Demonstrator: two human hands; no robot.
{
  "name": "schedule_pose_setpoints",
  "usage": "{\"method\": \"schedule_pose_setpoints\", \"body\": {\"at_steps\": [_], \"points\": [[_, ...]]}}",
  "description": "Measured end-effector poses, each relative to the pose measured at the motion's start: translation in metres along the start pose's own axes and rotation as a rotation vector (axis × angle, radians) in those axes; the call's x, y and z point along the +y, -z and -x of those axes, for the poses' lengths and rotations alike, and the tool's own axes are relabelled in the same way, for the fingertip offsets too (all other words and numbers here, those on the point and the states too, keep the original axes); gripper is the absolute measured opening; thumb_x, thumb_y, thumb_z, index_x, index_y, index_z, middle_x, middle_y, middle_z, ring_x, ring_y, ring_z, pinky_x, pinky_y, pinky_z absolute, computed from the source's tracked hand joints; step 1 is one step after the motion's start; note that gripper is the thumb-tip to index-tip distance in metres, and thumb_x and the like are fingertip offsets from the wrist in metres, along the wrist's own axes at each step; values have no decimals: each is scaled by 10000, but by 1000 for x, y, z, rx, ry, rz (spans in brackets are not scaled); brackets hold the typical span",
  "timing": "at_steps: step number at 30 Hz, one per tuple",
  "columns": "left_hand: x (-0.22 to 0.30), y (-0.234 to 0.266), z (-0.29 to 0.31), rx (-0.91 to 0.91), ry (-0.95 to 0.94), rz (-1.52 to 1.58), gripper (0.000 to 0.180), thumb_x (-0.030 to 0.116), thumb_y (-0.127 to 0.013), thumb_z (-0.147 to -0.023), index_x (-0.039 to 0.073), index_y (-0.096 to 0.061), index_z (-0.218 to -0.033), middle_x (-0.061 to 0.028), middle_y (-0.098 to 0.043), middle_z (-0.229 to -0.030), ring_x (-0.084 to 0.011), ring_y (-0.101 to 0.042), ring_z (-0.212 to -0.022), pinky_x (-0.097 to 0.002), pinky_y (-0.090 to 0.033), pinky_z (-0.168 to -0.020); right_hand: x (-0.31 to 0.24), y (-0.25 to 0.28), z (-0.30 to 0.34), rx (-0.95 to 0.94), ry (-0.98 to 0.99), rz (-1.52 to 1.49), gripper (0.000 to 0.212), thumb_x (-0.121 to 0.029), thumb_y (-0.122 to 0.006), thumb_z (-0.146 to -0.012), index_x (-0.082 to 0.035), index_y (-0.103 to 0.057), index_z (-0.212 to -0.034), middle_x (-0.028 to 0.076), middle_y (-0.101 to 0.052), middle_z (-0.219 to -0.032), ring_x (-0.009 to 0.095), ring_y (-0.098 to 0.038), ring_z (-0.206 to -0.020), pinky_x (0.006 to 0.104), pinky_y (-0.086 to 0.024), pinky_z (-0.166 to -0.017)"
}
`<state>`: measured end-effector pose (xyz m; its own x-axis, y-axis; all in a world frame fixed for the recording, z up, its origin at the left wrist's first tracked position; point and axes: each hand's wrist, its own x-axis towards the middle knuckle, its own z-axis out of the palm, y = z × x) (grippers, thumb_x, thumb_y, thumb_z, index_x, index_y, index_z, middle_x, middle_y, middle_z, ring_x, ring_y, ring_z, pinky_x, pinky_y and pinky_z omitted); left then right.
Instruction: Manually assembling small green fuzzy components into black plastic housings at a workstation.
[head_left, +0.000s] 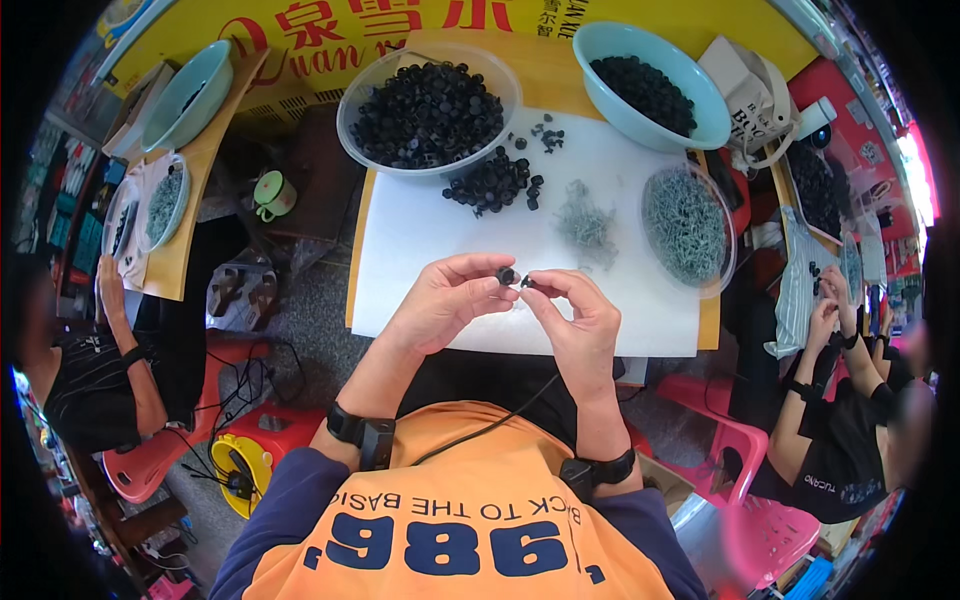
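Over the near part of a white sheet (420,270), my two hands meet fingertip to fingertip. My left hand (450,295) pinches a small round black cap-like part (506,275) between thumb and fingers. A tiny dark piece (527,282) is pinched in my right hand (580,315), close beside that part; its exact kind is too small to tell. Beyond my hands lies a loose pile of black round parts (492,183), with a few smaller black bits (547,135) behind it. To the right of that pile is a heap of thin grey-green pieces (586,225), perhaps springs or screws.
A clear bowl (345,110) full of black parts stands at the back left, a pale blue basin (590,50) of black pieces at the back right. A clear tray (727,270) of grey-green pieces sits right. People work at side tables: one left (95,390), others right (840,430).
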<state>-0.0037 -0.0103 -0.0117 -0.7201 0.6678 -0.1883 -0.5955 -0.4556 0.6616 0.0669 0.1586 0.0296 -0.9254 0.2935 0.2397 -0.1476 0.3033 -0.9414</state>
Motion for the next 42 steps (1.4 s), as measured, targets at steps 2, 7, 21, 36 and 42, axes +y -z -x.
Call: {"method": "schedule_pose_setpoints", "body": {"at_steps": [2,7,21,36,42], "points": [[-2,2,-1,-5,-17,4,268,37,-610,-905,-11,-599,-1168,-119,-648,-1087,-199,-666,-959,-327,-573,-850,-4,0,0,-3,5,23,175,5,-730,-776,7,-691,-946,94,-682,-887,153,-647,-766,260,-518,-698],[-4,3,-2,-8,-31,10,227,45,-617,-902,-1,-606,-1124,-105,-652,-1047,-193,-660,-969,-337,-572,-850,-8,-1,-1,-15,31,52,168,1,-735,-771,-1,-696,-934,95,-681,-872,151,-640,-735,260,-514,-668],[-6,1,-3,-15,-41,-49,220,27,-608,-903,-10,-622,-1120,-92,-641,-1047,-183,-644,-965,-346,-556,-878,-2,-3,0,-41,87,115,175,8,-735,-765,-7,-694,-935,91,-678,-854,149,-630,-698,265,-509,-628],[-6,-1,-2,27,-39,-145,221,31,-628,-890,-28,-637,-1104,-118,-661,-1017,-182,-657,-926,-320,-564,-857,0,-2,3,-41,49,95,163,1,-738,-765,-1,-694,-921,97,-684,-852,161,-646,-727,265,-516,-656],[-7,-2,-2,42,-35,-115,228,33,-638,-884,-33,-638,-1102,-119,-662,-1020,-189,-658,-929,-323,-564,-858,2,-3,3,-33,39,87,165,-7,-741,-766,-2,-693,-924,96,-683,-846,153,-643,-731,265,-512,-664]]}}
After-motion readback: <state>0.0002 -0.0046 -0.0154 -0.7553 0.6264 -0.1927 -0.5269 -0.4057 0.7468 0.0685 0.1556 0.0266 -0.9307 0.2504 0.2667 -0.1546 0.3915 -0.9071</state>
